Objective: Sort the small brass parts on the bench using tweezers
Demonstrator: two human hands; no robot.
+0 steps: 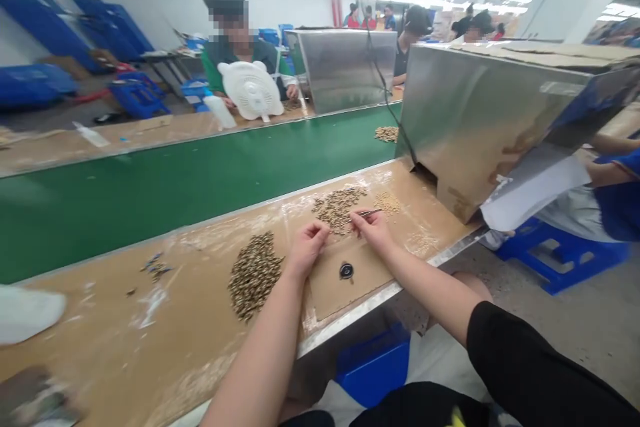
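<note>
My right hand [375, 232] is closed around thin dark tweezers [370, 213] that point left over a spread of small brass-coloured parts [340, 203]. To its left, my left hand [306, 248] has its thumb and fingers pinched together. Whatever sits in that pinch is too small to make out. A larger heap of small brass-coloured parts [254, 277] lies left of my left forearm. Between my forearms a round black piece [346, 271] rests on a cardboard sheet [327, 297]. Small pale pieces [387, 201] are scattered just beyond my right hand.
Past the brown worktop runs a green conveyor belt [200, 177]. A large metal box [465, 120] stands at right, another metal box [353, 70] across the belt. A co-worker sits behind a white fan [253, 90]. A blue stool [560, 257] stands at right.
</note>
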